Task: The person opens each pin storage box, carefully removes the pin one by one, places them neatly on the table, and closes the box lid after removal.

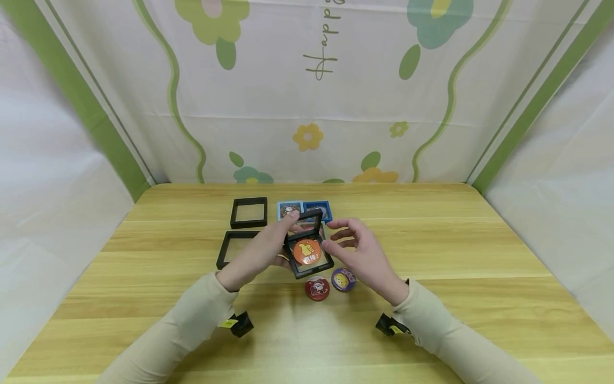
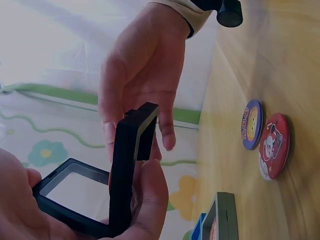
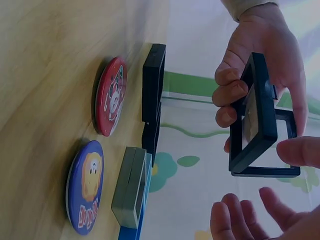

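My left hand [image 1: 261, 246] grips a hinged black display frame [image 1: 314, 272], its lid tilted up and its lower half facing me. A round orange badge [image 1: 307, 252] with a yellow thumbs-up lies in the lower half. My right hand [image 1: 362, 253] is at the frame's right side with fingers loosely bent and apart. Its thumb is close to the frame's edge; whether it touches I cannot tell. On the table in front of the frame lie a red badge [image 1: 317, 288] and a purple badge [image 1: 343, 279] with a yellow face.
Two black frames, one farther back [image 1: 249, 201] and one nearer [image 1: 224, 252], lie to the left, the nearer partly behind my left arm. At the back are a light blue frame [image 1: 283, 204] and a dark blue frame [image 1: 322, 203], with a grey frame [image 3: 127, 185] before them.
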Motion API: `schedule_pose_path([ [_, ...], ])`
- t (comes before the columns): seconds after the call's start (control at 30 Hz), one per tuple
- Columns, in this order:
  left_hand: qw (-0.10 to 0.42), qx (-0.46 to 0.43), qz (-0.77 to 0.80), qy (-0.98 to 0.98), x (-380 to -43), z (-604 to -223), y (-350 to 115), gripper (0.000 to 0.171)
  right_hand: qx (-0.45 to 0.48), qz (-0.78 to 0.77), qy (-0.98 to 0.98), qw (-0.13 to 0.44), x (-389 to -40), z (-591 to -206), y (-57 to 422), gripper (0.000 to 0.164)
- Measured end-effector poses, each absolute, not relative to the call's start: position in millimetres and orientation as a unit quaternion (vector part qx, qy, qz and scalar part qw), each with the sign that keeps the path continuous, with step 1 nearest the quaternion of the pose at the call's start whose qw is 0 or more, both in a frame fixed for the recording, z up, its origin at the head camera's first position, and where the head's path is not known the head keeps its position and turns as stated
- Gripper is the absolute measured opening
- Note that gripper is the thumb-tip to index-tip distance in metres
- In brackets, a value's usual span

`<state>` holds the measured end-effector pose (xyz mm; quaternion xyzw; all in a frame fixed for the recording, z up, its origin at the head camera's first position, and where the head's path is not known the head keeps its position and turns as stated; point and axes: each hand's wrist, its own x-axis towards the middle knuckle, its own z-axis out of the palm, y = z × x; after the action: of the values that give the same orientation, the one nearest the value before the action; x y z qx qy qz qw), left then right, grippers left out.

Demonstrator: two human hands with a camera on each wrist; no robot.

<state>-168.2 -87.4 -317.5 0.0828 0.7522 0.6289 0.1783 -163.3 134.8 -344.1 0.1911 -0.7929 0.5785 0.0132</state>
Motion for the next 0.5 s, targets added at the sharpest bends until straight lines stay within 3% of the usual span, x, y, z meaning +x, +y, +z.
schedule_pose_path([
  [0.13, 0.181, 0.088, 0.632, 0.749, -167.1, -317.3, -86.2, 0.066, 0.236, 0.538, -0.807, 0.066, -162.7, -346.4, 134.2, 0.024],
  [0.5, 0.192, 0.113, 0.619, 0.753, -166.0, -320.9, -84.6, 0.069, 0.296, 0.484, -0.818, 0.093, -161.0, -347.0, 132.1, 0.019],
])
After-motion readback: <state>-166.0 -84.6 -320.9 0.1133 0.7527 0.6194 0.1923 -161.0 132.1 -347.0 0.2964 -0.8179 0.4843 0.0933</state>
